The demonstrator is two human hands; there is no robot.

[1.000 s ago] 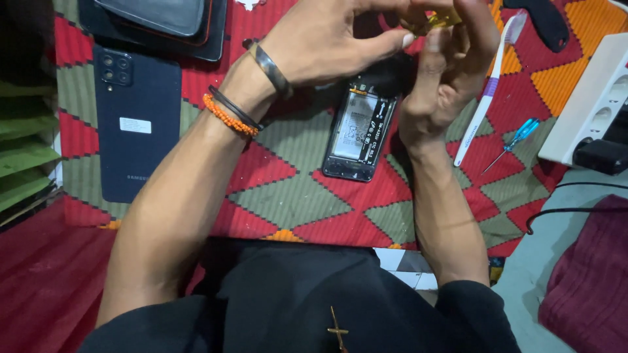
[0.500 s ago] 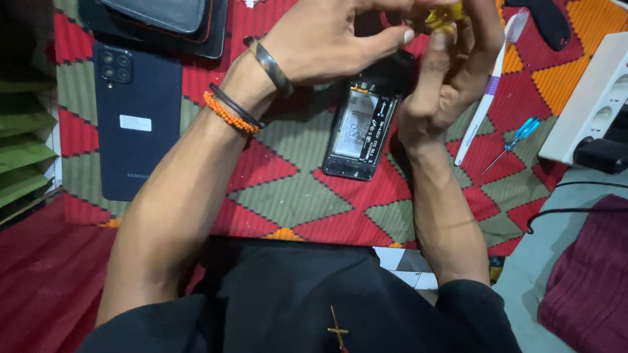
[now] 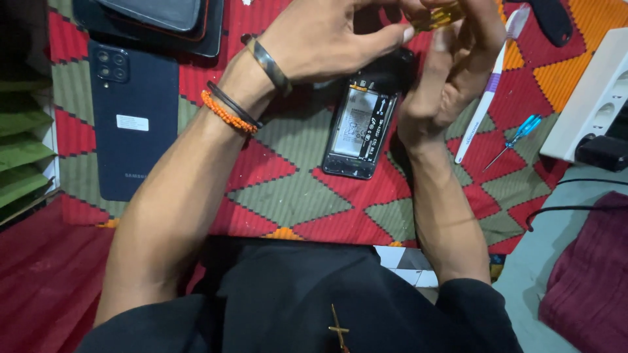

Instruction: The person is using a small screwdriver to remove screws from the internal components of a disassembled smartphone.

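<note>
Both hands are raised together above an opened phone [image 3: 358, 131] that lies back-off on a patterned mat, its battery showing. My left hand [image 3: 327, 39] and my right hand [image 3: 451, 72] meet at the top edge of the view around a small yellow, translucent object [image 3: 439, 14]. Fingertips of both hands pinch it. What the object is cannot be made out. My left wrist wears a metal bangle, a dark band and an orange bead bracelet.
A dark blue phone back cover [image 3: 134, 117] lies at the left, with a stack of dark devices [image 3: 157, 19] above it. A white toothbrush [image 3: 487, 91] and a small blue screwdriver [image 3: 517, 137] lie right of the phone. A white power strip [image 3: 585, 98] sits at the far right.
The hands have stayed close together over the phone, with only small finger shifts around the yellow object. Nothing on the mat has moved.
</note>
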